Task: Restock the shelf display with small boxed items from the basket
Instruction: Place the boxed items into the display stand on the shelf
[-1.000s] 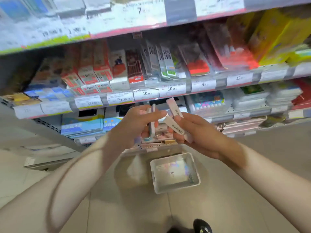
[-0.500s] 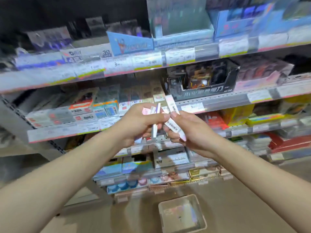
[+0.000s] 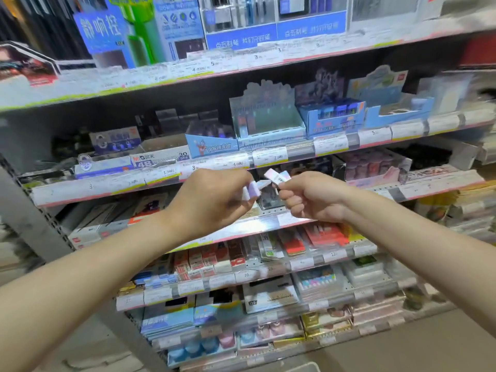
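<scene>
The small boxes you are restocking look light and stiff: slim cardboard sleeves with a glossy pastel finish, so expect them to slide against one another if you stack several in one grip. Take each one across its narrow sides near the middle, not by an end flap, which could crush or pop open.

Your left hand [image 3: 214,200] is curled nearly closed, thumb and fingertips pinching a pale lilac box [image 3: 251,189] at its right edge; whether more than one box sits in that grip is hard to tell through the blur. Your right hand [image 3: 312,200] is a loose fist, thumb pressed against the forefinger, nipping the lower end of a white and pink box [image 3: 277,177] that sticks up and to the left. The two boxes are just beside each other, nearly touching, between your hands.

Both are held in the air in front of the middle shelf [image 3: 171,181], with its price-tag rail directly behind them. A pale blue display tray [image 3: 268,127] stands on the shelf above, farther off and slightly right; it seems a likely home, though I cannot be sure. Only a white corner that may be the basket [image 3: 303,367] shows at the near bottom edge.
</scene>
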Demonstrator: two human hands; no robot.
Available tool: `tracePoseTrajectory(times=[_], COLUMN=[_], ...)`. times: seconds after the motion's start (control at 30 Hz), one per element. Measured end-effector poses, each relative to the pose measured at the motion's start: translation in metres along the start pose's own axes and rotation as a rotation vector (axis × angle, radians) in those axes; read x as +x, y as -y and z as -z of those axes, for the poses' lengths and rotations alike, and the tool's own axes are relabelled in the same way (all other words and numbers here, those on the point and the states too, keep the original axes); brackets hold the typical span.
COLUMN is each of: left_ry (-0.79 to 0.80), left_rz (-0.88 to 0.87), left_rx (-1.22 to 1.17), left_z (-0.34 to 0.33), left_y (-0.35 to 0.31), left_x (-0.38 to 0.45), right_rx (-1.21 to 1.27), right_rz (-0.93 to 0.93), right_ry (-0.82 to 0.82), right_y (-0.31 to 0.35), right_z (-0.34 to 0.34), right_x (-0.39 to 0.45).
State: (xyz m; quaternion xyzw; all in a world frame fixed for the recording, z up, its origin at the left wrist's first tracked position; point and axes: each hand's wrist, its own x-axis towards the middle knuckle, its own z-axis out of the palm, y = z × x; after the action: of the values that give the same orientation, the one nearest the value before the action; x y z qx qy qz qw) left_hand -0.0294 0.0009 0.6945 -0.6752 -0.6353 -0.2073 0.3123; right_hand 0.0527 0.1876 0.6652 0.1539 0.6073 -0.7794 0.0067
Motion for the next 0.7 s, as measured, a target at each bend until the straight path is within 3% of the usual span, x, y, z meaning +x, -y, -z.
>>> tracePoseTrajectory(times=[0.1, 0.23, 0.33, 0.53, 0.7], left_ry=[0.02, 0.058, 0.1, 0.115, 0.177], left_rz=[-0.205, -0.316, -0.356, -0.356, -0.197], left_rx=[0.139, 0.229, 0.287, 0.396, 0.352], left_z=[-0.002, -0.011, -0.017, -0.037, -0.049], left_y=[0.004, 0.011, 0.018, 0.042, 0.068], left_x=[0.001, 0.008, 0.017, 0.038, 0.057], right_rx=[0.083, 0.15, 0.064, -0.091, -0.242], right_rz=[-0.084, -0.089, -0.052, -0.024, 0.293], right_ry=[0.077, 0.126, 0.107, 0.119, 0.042], right_y=[0.01, 0.027, 0.038, 0.057, 0.095], right_z=[-0.002, -0.004, 0.0, 0.023, 0.056], right_x=[-0.002, 0.0, 0.01, 0.044, 0.072])
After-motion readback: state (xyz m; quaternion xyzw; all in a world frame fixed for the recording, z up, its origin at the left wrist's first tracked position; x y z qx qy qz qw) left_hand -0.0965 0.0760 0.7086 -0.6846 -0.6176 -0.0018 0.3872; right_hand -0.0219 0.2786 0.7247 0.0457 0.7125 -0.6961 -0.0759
